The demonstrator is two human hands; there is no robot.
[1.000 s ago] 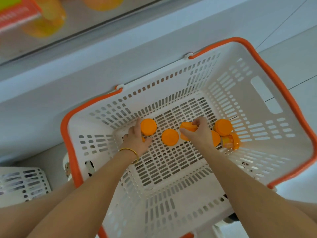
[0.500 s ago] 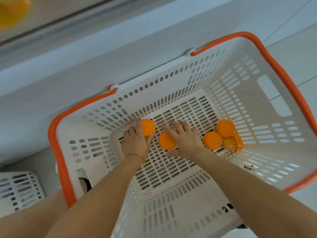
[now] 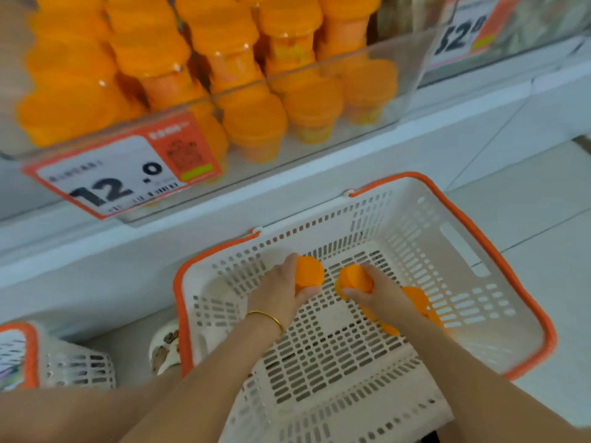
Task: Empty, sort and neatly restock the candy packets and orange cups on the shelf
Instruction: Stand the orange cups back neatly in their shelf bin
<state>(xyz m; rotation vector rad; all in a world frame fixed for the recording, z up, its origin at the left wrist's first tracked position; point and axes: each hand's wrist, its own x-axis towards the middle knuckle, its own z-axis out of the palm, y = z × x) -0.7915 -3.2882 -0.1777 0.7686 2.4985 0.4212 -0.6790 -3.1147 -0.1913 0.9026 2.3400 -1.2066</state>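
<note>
Both my hands are inside a white basket with an orange rim (image 3: pixel 524 302) on the floor. My left hand (image 3: pixel 281 292), with a gold bangle on its wrist, grips an orange cup (image 3: pixel 309 272). My right hand (image 3: pixel 379 294) grips a second orange cup (image 3: pixel 355 278). More orange cups (image 3: pixel 415 298) lie on the basket floor behind my right hand, partly hidden by my forearm. Above, the shelf (image 3: pixel 287 174) holds stacked rows of orange cups (image 3: pixel 224 59) behind a clear front strip.
A price tag reading 12.0 (image 3: pixel 121 174) hangs on the shelf front, and another tag (image 3: pixel 463 30) sits at the upper right. A second white basket (image 3: pixel 38 359) stands at the far left. A patterned shoe (image 3: pixel 164 346) shows beside the basket.
My right hand, which lay flat on a cup, now grips it. Both hands have lifted their cups off the basket floor. My view has tilted up, bringing the stocked shelf into sight.
</note>
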